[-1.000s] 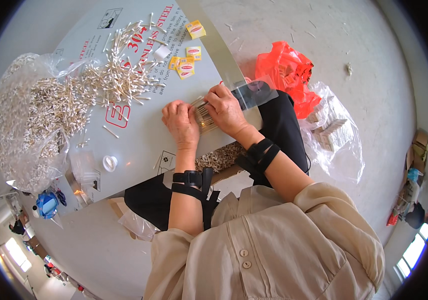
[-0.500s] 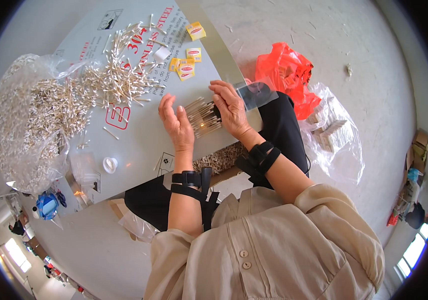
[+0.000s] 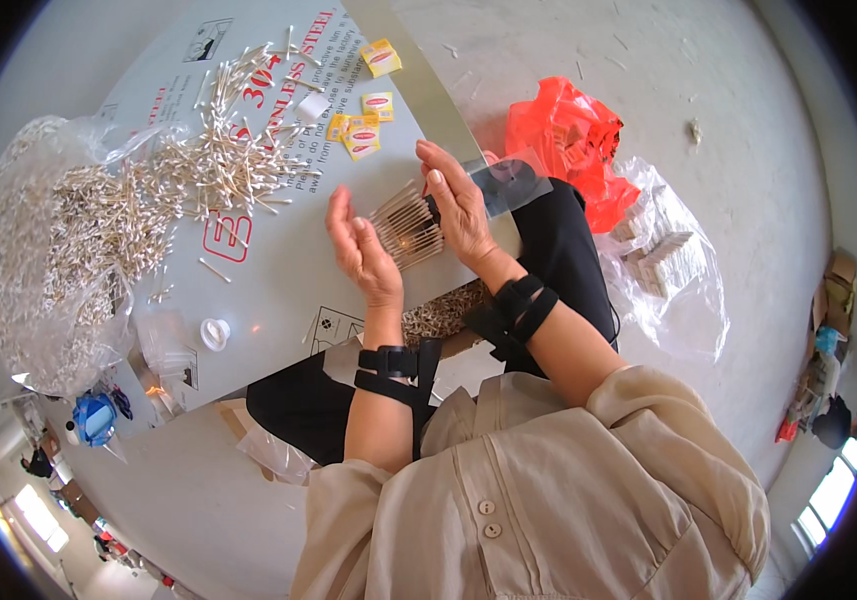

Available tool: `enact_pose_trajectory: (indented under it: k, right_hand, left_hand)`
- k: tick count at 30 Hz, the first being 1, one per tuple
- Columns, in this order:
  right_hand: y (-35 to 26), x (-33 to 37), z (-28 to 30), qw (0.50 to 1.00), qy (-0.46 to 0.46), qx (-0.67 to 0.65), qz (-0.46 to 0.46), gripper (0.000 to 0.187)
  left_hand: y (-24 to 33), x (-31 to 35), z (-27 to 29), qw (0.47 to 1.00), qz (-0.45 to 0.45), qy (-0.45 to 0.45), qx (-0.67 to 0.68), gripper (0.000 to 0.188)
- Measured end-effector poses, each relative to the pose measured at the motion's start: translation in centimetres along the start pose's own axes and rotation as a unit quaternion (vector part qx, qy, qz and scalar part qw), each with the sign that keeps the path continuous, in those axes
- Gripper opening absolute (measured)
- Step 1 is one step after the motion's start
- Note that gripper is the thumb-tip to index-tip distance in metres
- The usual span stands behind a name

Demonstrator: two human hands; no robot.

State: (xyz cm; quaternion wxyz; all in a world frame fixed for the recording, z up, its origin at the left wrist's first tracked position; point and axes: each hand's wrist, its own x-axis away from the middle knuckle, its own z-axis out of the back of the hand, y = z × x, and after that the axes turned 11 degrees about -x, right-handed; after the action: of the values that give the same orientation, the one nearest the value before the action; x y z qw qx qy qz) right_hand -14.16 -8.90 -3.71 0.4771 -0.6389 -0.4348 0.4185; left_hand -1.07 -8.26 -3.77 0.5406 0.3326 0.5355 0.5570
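A row of cotton swabs [image 3: 409,228] lies side by side on the table near its right-hand edge, between my two hands. My left hand [image 3: 364,252] is at the row's left ends, cupped, fingers stretched out and thumb raised. Along the right ends stands my right hand [image 3: 459,207], its fingers extended and partly covering a small dark object. Neither hand is closed around the swabs; whether the palms touch their tips cannot be made out. A clear plastic sheet [image 3: 515,183] sticks out past the right hand over the table edge.
Loose swabs [image 3: 234,165] spill from a large clear bag [image 3: 24,250] on the left. Yellow packets [image 3: 381,58] lie at the far edge, a white lid [image 3: 216,334] and a clear container [image 3: 164,340] nearer. Beyond the table are a red bag [image 3: 569,140] and a clear bag [image 3: 664,260].
My left hand has shifted slightly right, closer to the swabs. The fingers of my right hand have moved a little away, and the swabs look more evenly spread. The whole view has shifted slightly.
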Motion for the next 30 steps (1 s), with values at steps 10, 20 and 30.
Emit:
enact_pose_trajectory:
  k: [10, 20, 30]
  right_hand:
    - [-0.4, 1.2, -0.5, 0.998, -0.059, 0.0, -0.038, 0.039]
    - [-0.2, 2.4, -1.2, 0.998, 0.008, -0.059, -0.014, 0.036]
    - [0.1, 2.3, -0.2, 0.994, 0.057, -0.075, -0.052, 0.037]
  left_hand:
    - [0.6, 1.3, -0.8, 0.998, 0.045, 0.001, 0.041, 0.053]
    - [0.7, 1.5, -1.1, 0.997, 0.046, 0.006, 0.066, 0.05]
    - [0.4, 1.5, 1.9, 0.998, 0.042, -0.018, 0.032, 0.052]
